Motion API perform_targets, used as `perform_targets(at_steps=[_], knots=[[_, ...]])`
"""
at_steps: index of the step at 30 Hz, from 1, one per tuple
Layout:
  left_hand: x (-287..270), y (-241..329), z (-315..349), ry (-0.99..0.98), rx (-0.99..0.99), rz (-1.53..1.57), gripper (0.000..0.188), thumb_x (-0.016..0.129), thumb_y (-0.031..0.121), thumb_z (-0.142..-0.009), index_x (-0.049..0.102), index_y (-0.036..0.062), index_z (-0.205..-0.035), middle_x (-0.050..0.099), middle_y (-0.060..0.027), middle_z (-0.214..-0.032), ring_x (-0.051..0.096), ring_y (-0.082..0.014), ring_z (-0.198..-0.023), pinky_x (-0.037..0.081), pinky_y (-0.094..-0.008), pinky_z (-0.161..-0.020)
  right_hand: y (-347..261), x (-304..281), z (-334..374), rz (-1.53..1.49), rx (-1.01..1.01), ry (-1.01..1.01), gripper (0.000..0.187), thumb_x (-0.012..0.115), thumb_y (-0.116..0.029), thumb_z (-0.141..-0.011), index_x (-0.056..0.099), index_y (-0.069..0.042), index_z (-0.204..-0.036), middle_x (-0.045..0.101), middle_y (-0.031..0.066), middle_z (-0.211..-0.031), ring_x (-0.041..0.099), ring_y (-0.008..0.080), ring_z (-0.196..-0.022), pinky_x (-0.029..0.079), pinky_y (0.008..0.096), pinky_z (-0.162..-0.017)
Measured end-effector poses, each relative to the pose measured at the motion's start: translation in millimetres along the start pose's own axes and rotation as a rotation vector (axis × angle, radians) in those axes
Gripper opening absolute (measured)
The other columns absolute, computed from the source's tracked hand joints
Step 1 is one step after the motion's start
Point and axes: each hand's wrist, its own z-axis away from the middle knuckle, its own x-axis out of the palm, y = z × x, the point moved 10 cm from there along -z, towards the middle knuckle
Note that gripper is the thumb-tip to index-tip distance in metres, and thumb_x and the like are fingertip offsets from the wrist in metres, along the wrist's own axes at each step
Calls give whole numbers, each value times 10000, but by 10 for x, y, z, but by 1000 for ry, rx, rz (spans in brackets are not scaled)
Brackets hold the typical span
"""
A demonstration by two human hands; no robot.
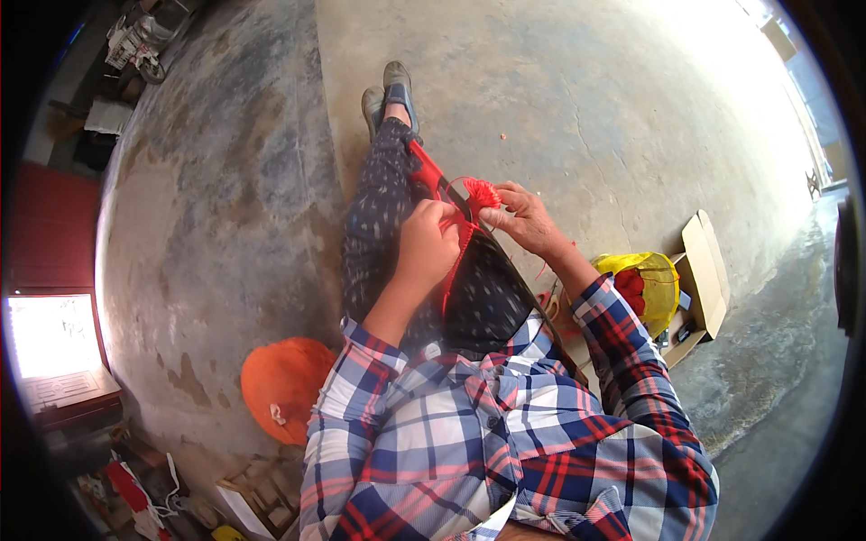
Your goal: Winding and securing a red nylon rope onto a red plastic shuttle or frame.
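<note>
Over my lap, my left hand (pixel 428 242) is closed in a pinch on a red braided cord (pixel 466 242), which hangs down over my dark patterned trousers. My right hand (pixel 523 219) has its fingers closed against a round, looped bundle of red cord (pixel 482 193). Both hands are close together, with the bundle just beyond them. A flat red piece (pixel 427 169) lies along my legs, partly under the hands. From there a long dark strip (pixel 514 270) slants down past my right side; its kind is unclear. My fingertips hide where the cords meet.
To my right, a yellow bag (pixel 667 293) with red material inside stands at an open cardboard box (pixel 705 270). A round orange object (pixel 281 389) sits on the concrete floor (pixel 225 225) at my left. A small red scrap (pixel 503 136) lies ahead.
</note>
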Motion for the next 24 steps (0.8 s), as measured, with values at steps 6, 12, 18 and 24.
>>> perform_targets(at_steps=[6,12,18,24], knots=[[26,80,-17,38,32,-5,137,632,-17,-752,639,-26,-889,634,-147,-924,644,-310,-829,520,-354,-749,17,2,1,-211,-71,98,368,715,-190,-834,652,-82,-1180,626,73,-1138,571,195,-1057,463,332,-873],[138,5,107,-40,-103,155,167,706,71,-794,633,-24,-911,663,-90,-840,635,-182,-754,505,-300,-707,-64,-597,12,-1052,-44,349,317,570,-80,-921,548,-34,-1233,636,56,-1114,598,151,-1019,461,319,-900],[284,-168,208,-95,-282,309,210,737,118,-819,624,-25,-922,676,-72,-802,599,-94,-730,485,-260,-652,-1006,-375,649,-1582,-80,-85,334,388,-277,-1015,471,-76,-1269,586,46,-1003,588,200,-850,482,364,-777],[430,-297,226,-134,-327,312,235,755,104,-792,616,-21,-936,659,-66,-797,584,-96,-697,492,-270,-633,-1215,253,1339,-1284,338,-126,551,774,-223,-746,530,-26,-1199,601,4,-1053,582,110,-925,472,267,-784]])
